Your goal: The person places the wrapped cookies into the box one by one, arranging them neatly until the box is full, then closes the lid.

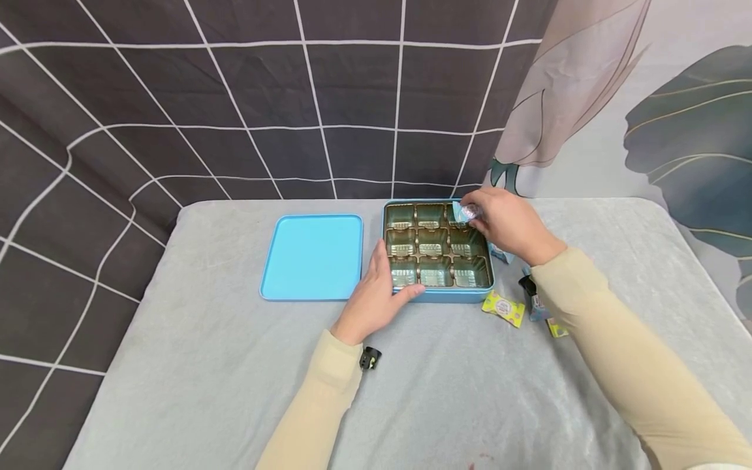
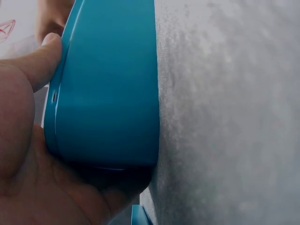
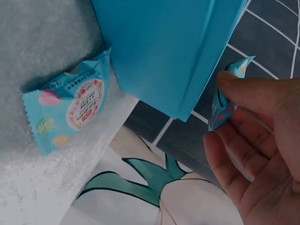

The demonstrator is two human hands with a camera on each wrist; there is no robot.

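Two hands work at the blue box (image 1: 452, 296), which we take as our landmark. We see its gold liner (image 1: 433, 230), divided three by three. Over its far right compartment, the right hand (image 1: 506, 219) pinches a light-blue wrapped candy (image 3: 222, 108). From the right wrist we see how that candy sits: between the thumb and the forefinger, which have only the wrapper's thickness between them, with one crimped end standing out above the thumb and the other hanging below it. The remaining fingers bend loosely beneath the candy. We cannot tell whether the candy touches the liner.

At the box's near left corner we find the left hand (image 1: 376, 297), its fingers nearly straight along the left wall and its thumb spread wide across the near rim. The left wrist view shows the palm close about the corner, with the blue wall between thumb and fingers.

Just beside the box's right wall lies a second light-blue candy (image 3: 77, 101), printed with coloured dots. Off the near right corner we see a yellow candy (image 1: 504, 308); farther right of the box are a grey-blue candy (image 1: 537, 309) and another yellow wrapper (image 1: 557, 328), both partly hidden by the right sleeve (image 1: 623, 352). Left of the box, just apart from it, a blue lid (image 1: 313, 258) lies flat on the grey cloth (image 1: 223, 365).
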